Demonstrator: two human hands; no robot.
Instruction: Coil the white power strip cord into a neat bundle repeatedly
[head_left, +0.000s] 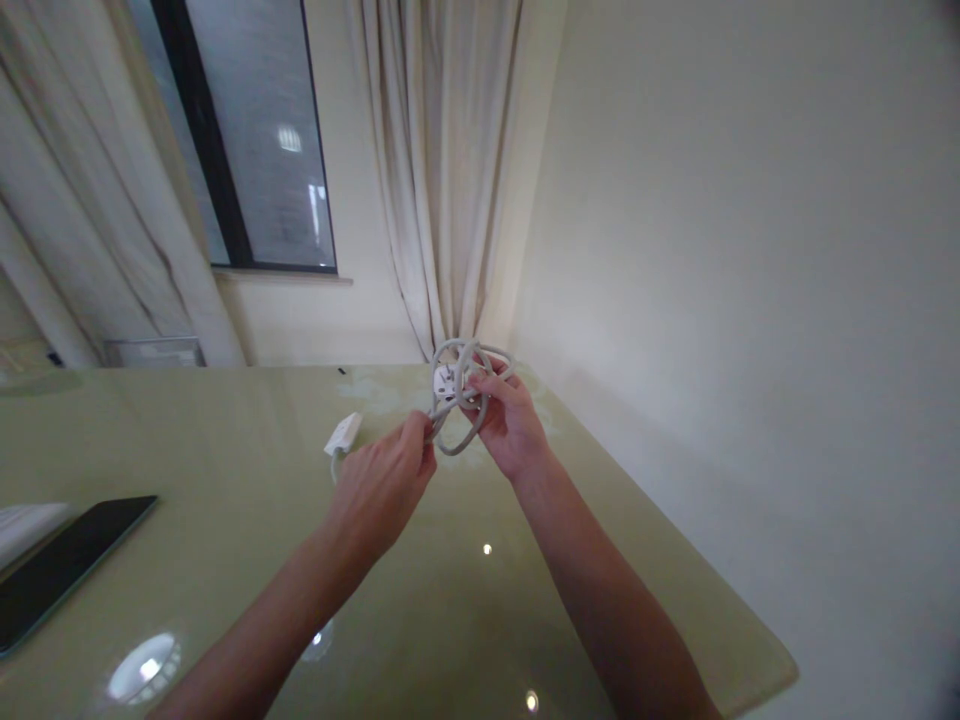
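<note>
two forearms (630,600) lead to hands holding one looped cord (454,451)

above one green counter (225,430), the left hand (386,470) has its fingers closed, pinching the cord; the right hand (514,420) has fingers bent around its loops, thumb pressed down, beside one pronged plug (445,382). the step appears to be handling these loops; the next move likely calls for a steady pinch. one white block (343,433) and one dark tablet (75,560) lie leftward.

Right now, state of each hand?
Left hand: closed, holding the coiled light-grey cable.
Right hand: closed, holding the same cable's loops, beside the white pronged plug.
</note>
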